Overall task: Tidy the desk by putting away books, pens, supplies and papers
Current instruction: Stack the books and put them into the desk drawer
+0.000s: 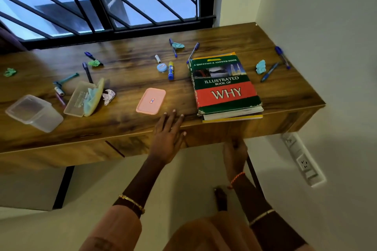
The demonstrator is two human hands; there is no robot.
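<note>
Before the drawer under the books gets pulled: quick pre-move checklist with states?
1. Right hand at the drawer's lower edge: ok; grip itself: cannot tell, fingers hidden.
2. Left hand flat on the desk edge, holding nothing: ok.
3. Books overhang the front edge above the drawer: not ok.
4. Pens and paper wads scattered, none at the front edge: ok.
5. Pink lid near the left fingers, apart: ok.

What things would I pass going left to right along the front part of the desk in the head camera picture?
clear plastic tub → open pencil case → crumpled paper ball → pink lid → left hand → stack of books
</note>
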